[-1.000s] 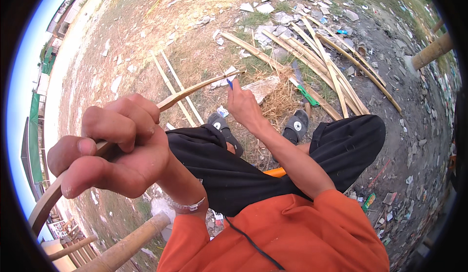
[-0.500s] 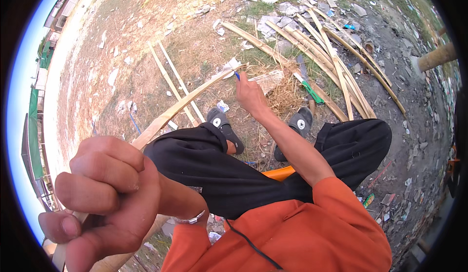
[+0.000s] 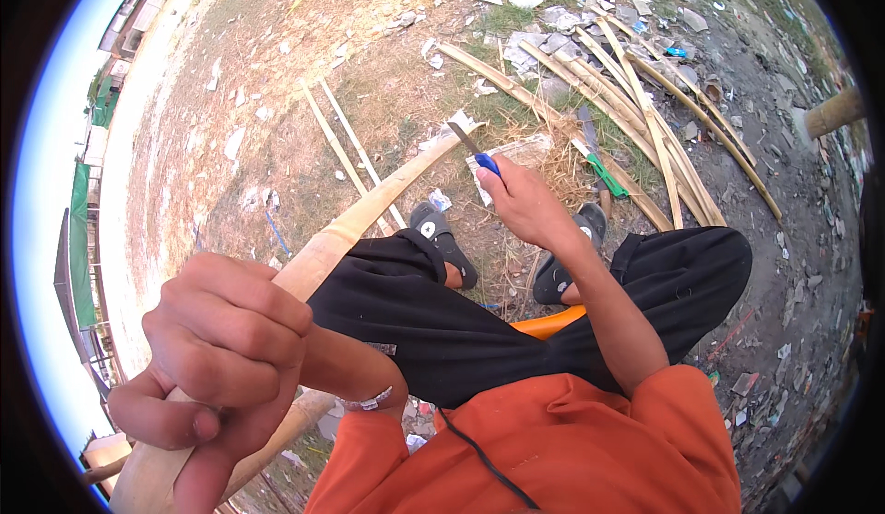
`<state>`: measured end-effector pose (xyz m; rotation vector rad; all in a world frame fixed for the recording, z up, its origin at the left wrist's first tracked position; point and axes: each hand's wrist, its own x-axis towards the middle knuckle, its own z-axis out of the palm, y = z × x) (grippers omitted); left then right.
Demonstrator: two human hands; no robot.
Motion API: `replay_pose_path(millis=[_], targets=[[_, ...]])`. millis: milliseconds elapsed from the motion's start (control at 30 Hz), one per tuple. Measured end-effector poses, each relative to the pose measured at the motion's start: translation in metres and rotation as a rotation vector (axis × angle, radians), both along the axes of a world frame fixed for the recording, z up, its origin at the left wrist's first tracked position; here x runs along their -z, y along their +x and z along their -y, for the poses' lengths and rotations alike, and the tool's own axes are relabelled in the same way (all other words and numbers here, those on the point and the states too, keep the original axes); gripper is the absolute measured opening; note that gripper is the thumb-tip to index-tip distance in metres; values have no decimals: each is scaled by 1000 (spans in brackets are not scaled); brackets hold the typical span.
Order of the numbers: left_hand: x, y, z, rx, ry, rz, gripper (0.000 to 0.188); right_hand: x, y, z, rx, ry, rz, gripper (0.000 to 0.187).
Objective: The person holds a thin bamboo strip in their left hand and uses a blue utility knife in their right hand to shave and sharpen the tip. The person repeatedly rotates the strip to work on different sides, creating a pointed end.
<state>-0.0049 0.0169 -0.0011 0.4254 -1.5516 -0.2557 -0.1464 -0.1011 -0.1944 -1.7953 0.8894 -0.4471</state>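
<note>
My left hand (image 3: 226, 353) is closed around the near part of a long, pale bamboo strip (image 3: 336, 233). The strip slants away from me over my left thigh, and its far end is up near the middle of the view. In my right hand (image 3: 525, 202) is a knife (image 3: 486, 162) with a blue handle, the fingers wrapped round it. Its narrow dark blade points up and to the left, close to the strip's far end; whether it touches the strip, I cannot tell. Pale shavings (image 3: 551, 168) lie on the ground beyond my right hand.
Several long bamboo strips (image 3: 636, 131) lie at the far right. A green-handled tool (image 3: 607, 173) rests near my right foot. Two thin strips (image 3: 346, 136) lie left of centre. Below me is an orange seat (image 3: 550, 321). A bamboo post (image 3: 834, 114) stands at the right edge.
My right hand has turned and come nearer with the knife, so more of its blade shows. My left hand has turned a little, and the strip shows a broader face. The view has shifted slightly.
</note>
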Motion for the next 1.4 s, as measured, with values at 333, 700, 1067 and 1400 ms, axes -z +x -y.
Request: replay_pose_path(millis=[333,700,1067,1400], targets=[[-1,-10,5,73,-27,34,44,-88,1,-90,39,-236,226,12],[-1,-9,5,48,-43,27,44,-56,10,-80,122,-251,133,13],[1,-4,5,41,-24,65,47,-37,24,-71,164,-261,28,12],[1,-7,8,13,-5,40,47,28,33,-46,221,-173,-76,17]])
